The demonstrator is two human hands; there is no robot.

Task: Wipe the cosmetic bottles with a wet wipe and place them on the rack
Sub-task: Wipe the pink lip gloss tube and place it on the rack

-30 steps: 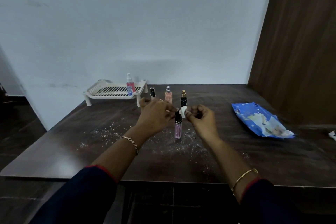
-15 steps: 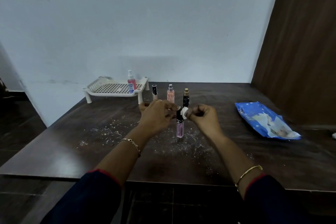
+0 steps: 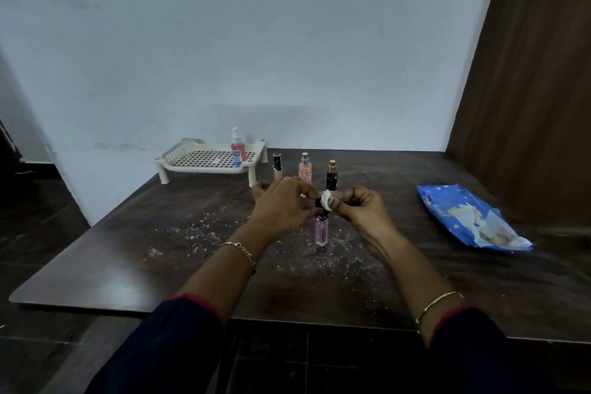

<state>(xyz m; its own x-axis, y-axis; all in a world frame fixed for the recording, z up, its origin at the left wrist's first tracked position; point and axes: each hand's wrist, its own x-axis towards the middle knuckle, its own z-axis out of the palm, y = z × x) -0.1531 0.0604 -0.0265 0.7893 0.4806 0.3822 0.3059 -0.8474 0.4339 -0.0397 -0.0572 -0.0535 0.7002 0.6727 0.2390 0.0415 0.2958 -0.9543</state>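
The slim pink bottle (image 3: 321,232) with a black cap stands upright near the middle of the table (image 3: 96,265). Its foot is down at the tabletop, but whether it rests there cannot be told. The left hand (image 3: 281,205) grips its upper part, fingers curled round the cap. The right hand (image 3: 361,206) pinches one small white wipe (image 3: 327,200) between thumb and forefinger and holds it against the cap, with the other fingers curled in.

There are five bottles in all. One is in the hands. Three stand in a row toward the far edge, just behind the hands: a beige bottle (image 3: 277,166) with a black cap, a peach spray bottle (image 3: 304,168) and a black bottle (image 3: 332,177) with a gold top. The fifth, a red spray bottle (image 3: 238,149), stands upright at the right end of the single white rack (image 3: 204,169), which sits at the far left corner.

One blue pack (image 3: 470,217) of wipes lies near the right edge. Pale specks (image 3: 192,230) are scattered over the middle of the table. There is a chain bracelet (image 3: 243,253) on the left wrist and a plain bangle (image 3: 438,304) on the right.

Compared with half a second ago, both hands keep the same hold and the wipe stays at the cap. The row of three, the rack and the pack have not moved.
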